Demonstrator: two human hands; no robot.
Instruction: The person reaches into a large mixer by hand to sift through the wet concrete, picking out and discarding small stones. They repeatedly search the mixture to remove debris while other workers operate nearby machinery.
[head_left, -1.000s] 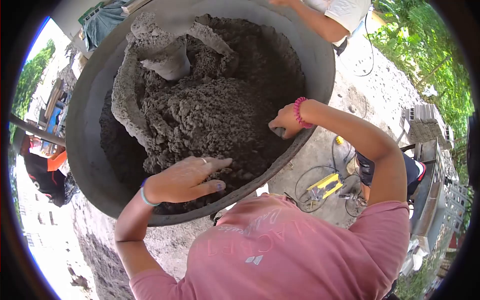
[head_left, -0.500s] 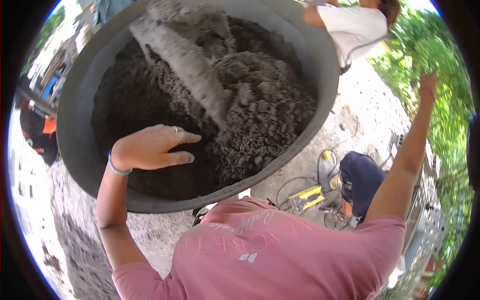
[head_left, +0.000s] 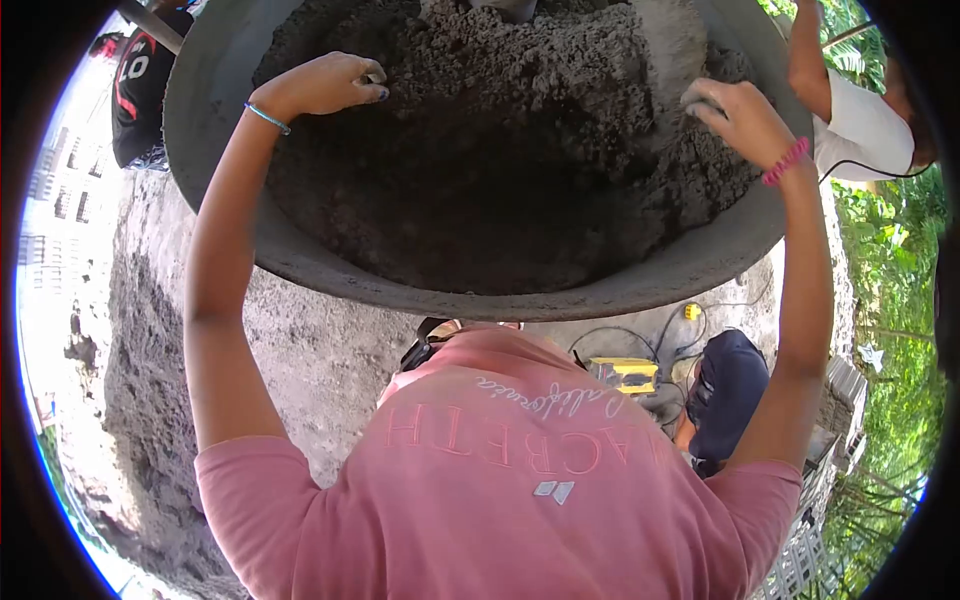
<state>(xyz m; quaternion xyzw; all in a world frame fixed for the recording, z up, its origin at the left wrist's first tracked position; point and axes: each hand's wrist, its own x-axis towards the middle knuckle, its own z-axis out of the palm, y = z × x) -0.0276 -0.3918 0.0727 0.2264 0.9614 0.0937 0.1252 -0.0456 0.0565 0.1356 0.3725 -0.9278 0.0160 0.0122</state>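
Grey cement mix fills the big round mixing pan in front of me, heaped dark and crumbly from the near rim to the far side. My left hand lies on the left part of the heap. Its fingers are curled and their tips press into the mix; whether they close on a handful I cannot tell. A thin teal bracelet sits on that wrist. My right hand is at the right wall of the pan, fingers clenched round a pale grey lump of the mix, with a pink bracelet on the wrist. Past the right rim stands a person in a white shirt. Below the pan, on the ground, lies a yellow tool.
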